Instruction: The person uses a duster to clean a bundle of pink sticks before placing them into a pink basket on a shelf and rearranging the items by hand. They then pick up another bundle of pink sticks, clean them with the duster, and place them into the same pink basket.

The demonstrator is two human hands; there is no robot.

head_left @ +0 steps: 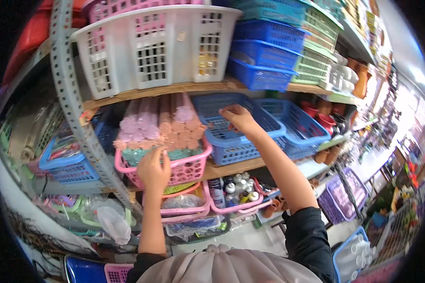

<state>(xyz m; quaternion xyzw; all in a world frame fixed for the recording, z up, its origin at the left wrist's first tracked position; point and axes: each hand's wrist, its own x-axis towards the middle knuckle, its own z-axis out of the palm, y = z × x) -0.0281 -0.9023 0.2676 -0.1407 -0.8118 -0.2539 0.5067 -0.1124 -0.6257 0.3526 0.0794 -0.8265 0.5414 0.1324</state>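
Note:
A pink basket (184,170) on the middle shelf holds rolled bundles in lilac (139,123), peach (180,134) and teal (174,154), stacked with their ends facing me. My left hand (155,170) is raised in front of this basket's rim, fingers slightly apart and nothing visible in them. Whether it touches the basket or the rolls is unclear. My right hand (238,118) hovers over a blue basket (241,153) just to the right, its fingers loosely bent and apart, with no object seen in it. Inside, this blue basket shows bare mesh where it is visible.
A metal post (75,101) stands left of the pink basket. Overhead, the upper shelf (165,89) carries a large white basket (123,52) and stacked blue baskets (264,59). Another blue basket (300,137) sits at right. Below are pink baskets with bottles (236,188).

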